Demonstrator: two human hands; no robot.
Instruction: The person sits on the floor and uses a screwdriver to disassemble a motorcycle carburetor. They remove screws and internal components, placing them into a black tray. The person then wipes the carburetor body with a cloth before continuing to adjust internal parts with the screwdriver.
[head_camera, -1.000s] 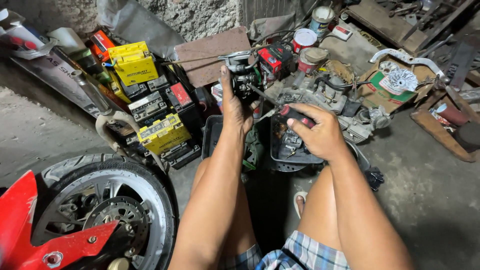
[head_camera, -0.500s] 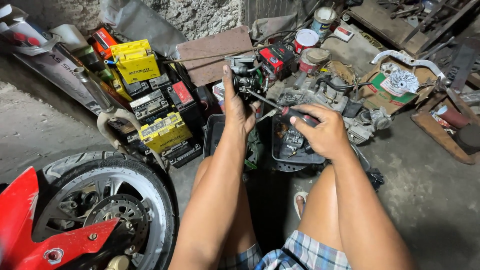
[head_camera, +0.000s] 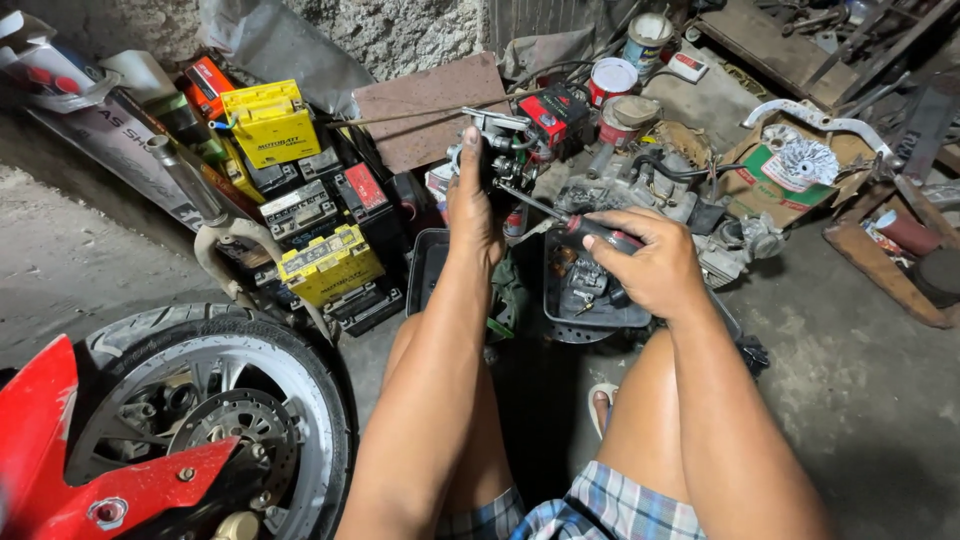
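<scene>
Wheel (head_camera: 215, 420) w/ brake disc sits at my 7 o'clock, red fairing (head_camera: 60, 470) over it. Battery pile (head_camera: 300, 230) at 10 o'clock — yellow and black boxes stacked against the wall. Engine block (head_camera: 640, 195) at 1 o'clock, paint cans (head_camera: 612, 80) beyond it at 12. Black tray (head_camera: 590, 300) dead centre, between my knees, small bits inside.

Carb (head_camera: 490, 150) is at 12 o'clock, just above the tray, held up off the floor. My left hand (head_camera: 472, 205) is wrapped round its underside, thumb up along the body — closed on it. I'd judge it a dense little metal casting, stiff, prob oily so it could slip; linkages and fittings sticking out look bendable, so best held by the main body, not the levers.

Right hand (head_camera: 650, 265) is clenched on the screwdriver (head_camera: 585, 228) handle, shaft running up to 11 o'clock w/ the tip at the carb. Handle is grippy, light; tip contact — can't tell exactly which screw.
</scene>
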